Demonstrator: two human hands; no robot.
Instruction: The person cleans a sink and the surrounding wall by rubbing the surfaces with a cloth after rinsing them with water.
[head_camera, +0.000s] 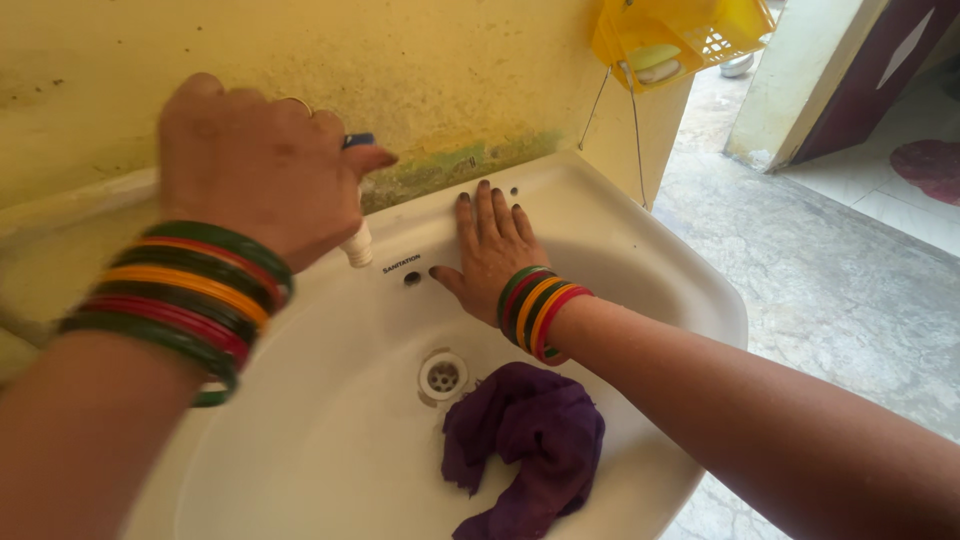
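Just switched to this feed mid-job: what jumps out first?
A purple cloth lies crumpled in the white sink, right of the drain. The left hand grips the tap at the yellow wall, while the right hand lies flat on the sink's back ledge. A yellow soap basket hangs upper right.

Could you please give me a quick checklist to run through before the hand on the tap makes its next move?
1. Left hand grips the tap: ok, fingers wrapped over its blue top.
2. Right hand braced flat on the sink rim: ok.
3. Drain uncovered: ok; the purple cloth lies beside it.
4. Water running: cannot tell; none visible.
5. Cloth inside the basin: ok.
6. Soap within reach: cannot tell; it sits in the yellow basket on the wall.
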